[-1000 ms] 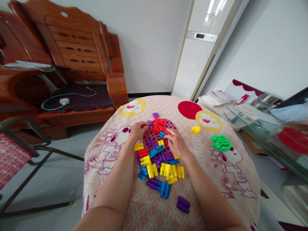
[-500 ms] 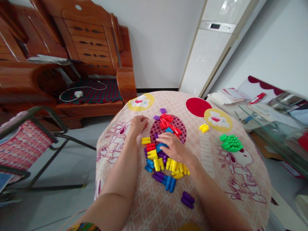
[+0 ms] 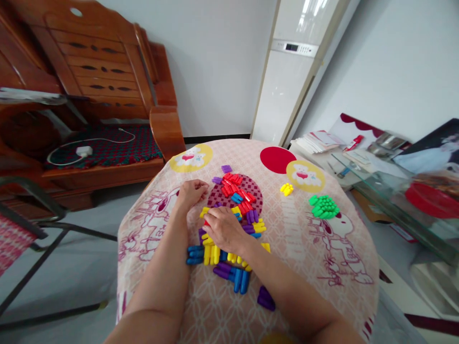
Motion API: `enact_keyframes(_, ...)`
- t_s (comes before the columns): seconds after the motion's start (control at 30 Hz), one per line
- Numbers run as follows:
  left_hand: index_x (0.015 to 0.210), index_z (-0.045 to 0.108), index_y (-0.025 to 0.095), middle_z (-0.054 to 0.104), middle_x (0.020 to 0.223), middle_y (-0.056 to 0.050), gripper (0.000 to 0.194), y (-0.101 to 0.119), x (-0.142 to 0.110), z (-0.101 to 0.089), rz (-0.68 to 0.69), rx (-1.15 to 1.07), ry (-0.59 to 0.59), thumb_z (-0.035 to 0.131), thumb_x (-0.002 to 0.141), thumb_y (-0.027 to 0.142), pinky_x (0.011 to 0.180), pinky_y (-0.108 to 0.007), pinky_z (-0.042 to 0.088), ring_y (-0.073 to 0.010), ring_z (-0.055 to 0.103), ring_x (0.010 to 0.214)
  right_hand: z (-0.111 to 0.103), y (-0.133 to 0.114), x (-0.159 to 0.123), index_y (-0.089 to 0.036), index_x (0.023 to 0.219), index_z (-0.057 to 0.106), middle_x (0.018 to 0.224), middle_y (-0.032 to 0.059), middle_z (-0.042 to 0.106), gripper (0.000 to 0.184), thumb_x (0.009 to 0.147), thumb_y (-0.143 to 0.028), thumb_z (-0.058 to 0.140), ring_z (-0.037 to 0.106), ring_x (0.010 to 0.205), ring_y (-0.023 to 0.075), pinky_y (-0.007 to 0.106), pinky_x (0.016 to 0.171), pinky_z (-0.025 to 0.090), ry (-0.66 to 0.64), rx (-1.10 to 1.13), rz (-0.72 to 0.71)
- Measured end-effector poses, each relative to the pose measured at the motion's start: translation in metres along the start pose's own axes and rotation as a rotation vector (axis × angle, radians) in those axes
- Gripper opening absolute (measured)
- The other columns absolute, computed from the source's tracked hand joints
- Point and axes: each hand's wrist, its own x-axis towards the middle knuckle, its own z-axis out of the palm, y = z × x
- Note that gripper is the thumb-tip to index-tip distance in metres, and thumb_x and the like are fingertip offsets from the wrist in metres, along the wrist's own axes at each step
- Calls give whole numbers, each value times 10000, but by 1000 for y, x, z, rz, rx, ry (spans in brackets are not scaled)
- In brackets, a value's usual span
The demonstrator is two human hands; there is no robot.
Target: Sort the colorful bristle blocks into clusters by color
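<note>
My left hand (image 3: 192,193) rests on the cloth left of the dark red checked circle. Its fingers are curled together, with nothing visible in them. My right hand (image 3: 225,230) reaches over the pile of plastic toy blocks. Its fingers close down at a red block (image 3: 205,223), mostly hidden under the fingertips. Around it lie yellow blocks (image 3: 211,254), blue blocks (image 3: 194,254) and purple blocks (image 3: 252,216), made of joined rounded tubes. Farther back, red blocks (image 3: 233,184) form a cluster, with a blue block (image 3: 236,198) beside them.
On the right of the round table's cloth (image 3: 283,286) sit a green block group (image 3: 324,207) and a small yellow group (image 3: 286,189). A purple block (image 3: 266,298) lies near my right forearm. A wooden bench (image 3: 107,91), folding chair and glass table (image 3: 387,205) stand around.
My right hand has moved from the red cluster toward me and left, down to the red block in the pile. My left hand has drawn slightly away from the blocks. The view shifted.
</note>
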Motion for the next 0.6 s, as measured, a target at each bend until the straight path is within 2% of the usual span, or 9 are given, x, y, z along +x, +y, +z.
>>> enact_keyframes(0.07,761,685,174,676,599,-14,198,3,-2,0,0,29,-160,669,714,365,469,-222,444,-133,586,481,-1,4,-2,-151,1067,636,1041,92,655,243,994,-346,511,555,1003,233,369,911,430,18,16,30)
enact_keyframes(0.13,719,677,178,662,571,-9,193,7,-5,2,5,64,-252,670,723,371,458,-222,438,-133,581,469,-1,5,-4,-165,1126,631,1087,87,655,250,995,-342,511,552,1021,226,371,929,424,28,39,18)
enact_keyframes(0.3,712,652,188,625,519,3,120,15,-10,12,-38,71,-166,598,774,275,467,-230,458,-140,583,460,4,-2,-6,-226,1124,655,1382,95,541,242,953,-385,592,504,1158,252,445,1020,379,21,44,-67)
enact_keyframes(0.5,750,672,177,646,548,0,94,21,-14,12,-53,67,-143,615,765,250,479,-226,473,-139,599,472,11,-1,-1,-152,1059,663,1160,150,613,252,987,-334,505,540,1077,269,449,979,431,59,55,87)
enact_keyframes(0.6,736,669,171,640,539,7,140,23,-17,11,-21,51,-202,631,771,301,477,-222,470,-138,603,477,7,10,-2,-160,1080,667,1220,144,600,262,992,-321,480,541,1126,262,428,997,446,149,148,114)
